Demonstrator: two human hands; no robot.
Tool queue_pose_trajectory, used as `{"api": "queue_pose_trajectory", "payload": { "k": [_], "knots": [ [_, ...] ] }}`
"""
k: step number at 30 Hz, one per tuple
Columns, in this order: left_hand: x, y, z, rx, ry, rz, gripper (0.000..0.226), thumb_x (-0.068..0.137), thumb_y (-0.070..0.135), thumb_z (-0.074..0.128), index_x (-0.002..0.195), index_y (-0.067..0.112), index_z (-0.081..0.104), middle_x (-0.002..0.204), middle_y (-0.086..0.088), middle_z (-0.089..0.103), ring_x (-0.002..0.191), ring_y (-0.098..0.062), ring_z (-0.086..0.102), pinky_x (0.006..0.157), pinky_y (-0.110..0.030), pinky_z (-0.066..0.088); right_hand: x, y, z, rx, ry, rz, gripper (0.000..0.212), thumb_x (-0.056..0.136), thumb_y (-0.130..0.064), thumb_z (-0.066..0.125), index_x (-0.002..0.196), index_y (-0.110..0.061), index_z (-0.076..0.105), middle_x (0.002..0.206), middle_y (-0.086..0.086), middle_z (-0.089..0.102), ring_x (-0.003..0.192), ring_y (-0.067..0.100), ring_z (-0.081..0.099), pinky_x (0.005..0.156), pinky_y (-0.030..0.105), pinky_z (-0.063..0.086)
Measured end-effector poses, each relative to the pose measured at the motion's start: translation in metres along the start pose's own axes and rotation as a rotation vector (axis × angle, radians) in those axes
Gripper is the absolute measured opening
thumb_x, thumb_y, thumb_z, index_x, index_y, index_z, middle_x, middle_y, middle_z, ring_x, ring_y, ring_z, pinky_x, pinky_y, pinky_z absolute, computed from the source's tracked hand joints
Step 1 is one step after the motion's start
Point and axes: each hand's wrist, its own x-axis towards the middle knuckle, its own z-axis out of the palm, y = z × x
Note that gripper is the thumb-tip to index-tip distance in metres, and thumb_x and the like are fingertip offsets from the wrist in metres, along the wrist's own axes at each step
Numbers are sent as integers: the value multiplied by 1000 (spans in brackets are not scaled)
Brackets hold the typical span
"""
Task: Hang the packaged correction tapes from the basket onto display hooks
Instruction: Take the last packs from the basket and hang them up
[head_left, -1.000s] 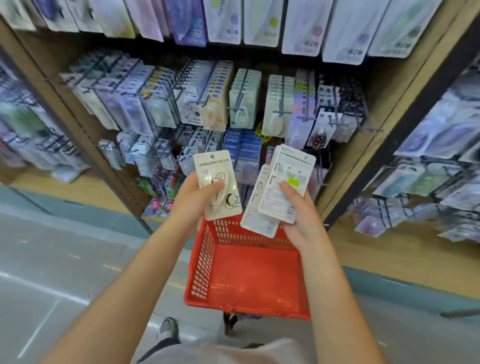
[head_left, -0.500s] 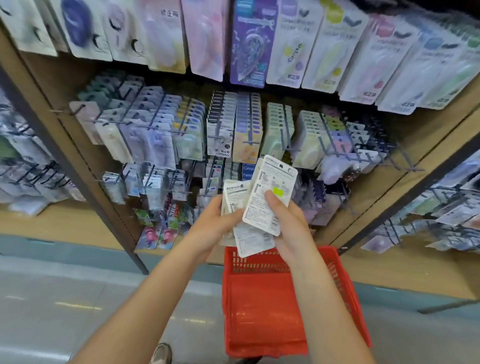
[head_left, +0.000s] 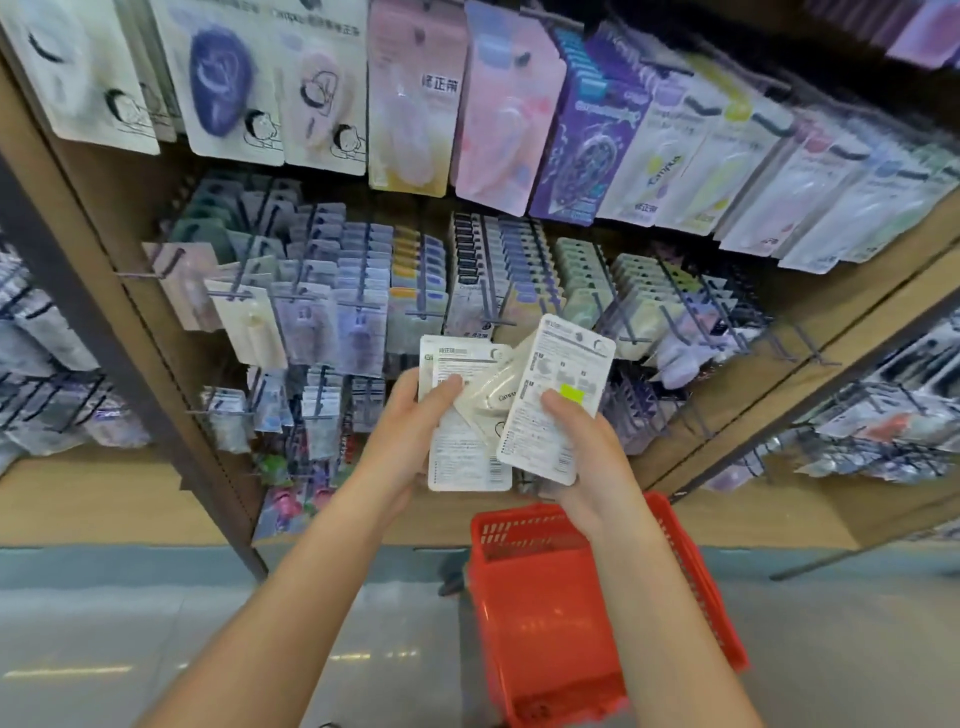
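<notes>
Both hands hold a fan of white correction tape packs in front of the display. My left hand (head_left: 410, 431) grips the left packs (head_left: 462, 457), thumb across their printed backs. My right hand (head_left: 582, 447) grips the front pack (head_left: 556, 395), thumb below its yellow sticker. Between them one pack (head_left: 501, 397) lies tilted with the tape showing. The red basket (head_left: 691, 561) hangs below my right forearm and looks empty inside. Rows of display hooks (head_left: 415, 291) loaded with packs fill the shelf behind.
Larger hanging packs (head_left: 498, 119) line the top row. A dark upright post (head_left: 124, 374) stands at the left of the wooden shelf bay. Another bay of hooks (head_left: 883, 415) lies to the right. Grey floor (head_left: 156, 649) spreads below.
My left hand brought its pack against the ones in my right hand, so both now hold one fan. The view tilted up toward the upper rows, and the basket shifted right.
</notes>
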Motion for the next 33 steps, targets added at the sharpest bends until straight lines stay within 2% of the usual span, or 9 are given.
{"api": "queue_pose_trajectory", "payload": {
  "k": [2, 6, 8, 12, 14, 17, 22, 27, 33],
  "knots": [
    [-2, 2, 5, 2, 36, 7, 29, 103, 30, 61, 131, 20, 59, 119, -2, 76, 105, -20, 75, 91, -48, 60, 0, -6, -5, 8, 31, -30, 37, 100, -18, 56, 137, -10, 59, 122, 13, 72, 102, 26, 72, 66, 34, 59],
    [-3, 11, 16, 4, 99, 33, 26, 104, 35, 60, 126, 22, 60, 112, 2, 77, 93, -12, 77, 74, -34, 62, -6, -20, -17, -107, -56, -4, 19, 100, -14, 56, 116, -13, 67, 97, 5, 79, 84, 21, 76, 58, 35, 62],
    [-3, 15, 25, 27, 73, 39, 21, 102, 39, 62, 119, 27, 59, 110, 5, 77, 90, -9, 77, 71, -30, 62, -7, -21, -19, -201, -96, 4, 21, 97, -14, 62, 117, -12, 69, 104, 7, 79, 94, 24, 76, 69, 36, 64],
    [-6, 16, 42, 45, -81, 15, 76, 75, 55, 84, 136, 20, 56, 124, -1, 74, 109, -20, 74, 97, -50, 59, -5, -24, -25, -208, -74, -103, 37, 89, -21, 68, 124, -9, 65, 116, 9, 76, 107, 25, 73, 88, 38, 61],
    [-8, 12, 45, 56, -150, 4, 88, 66, 48, 90, 141, 17, 55, 128, -4, 73, 114, -24, 73, 99, -52, 57, -3, -24, -27, -184, -27, -136, 46, 83, -23, 71, 125, -6, 61, 113, 12, 76, 105, 28, 73, 87, 42, 60],
    [-9, 6, 47, 73, -221, 10, 70, 78, 26, 90, 139, 14, 60, 126, -7, 74, 116, -28, 72, 100, -53, 56, -1, -25, -28, -201, 9, -125, 33, 93, -14, 69, 121, 0, 59, 108, 14, 76, 100, 30, 74, 85, 45, 61],
    [-10, 14, 49, 24, -136, 50, 54, 84, 11, 84, 133, 18, 62, 120, -6, 76, 110, -29, 74, 98, -54, 57, -2, -33, -38, -171, 49, -152, 23, 97, -10, 65, 116, -1, 57, 109, 13, 76, 102, 32, 74, 86, 51, 60],
    [-9, 26, 53, 35, 7, 132, 41, 88, 8, 80, 118, 30, 63, 100, 13, 79, 96, -14, 77, 80, -36, 62, -1, -52, -45, -234, 215, -362, 13, 98, -13, 67, 108, -15, 58, 103, 6, 77, 97, 27, 74, 82, 49, 60],
    [-17, 31, 71, 65, -46, 223, 52, 86, 11, 83, 132, 21, 61, 119, 2, 77, 108, -20, 74, 98, -53, 57, -4, -52, -12, -439, 160, -574, 11, 101, -18, 63, 106, -26, 66, 103, -11, 71, 95, -1, 65, 84, 19, 50]
  ]
}}
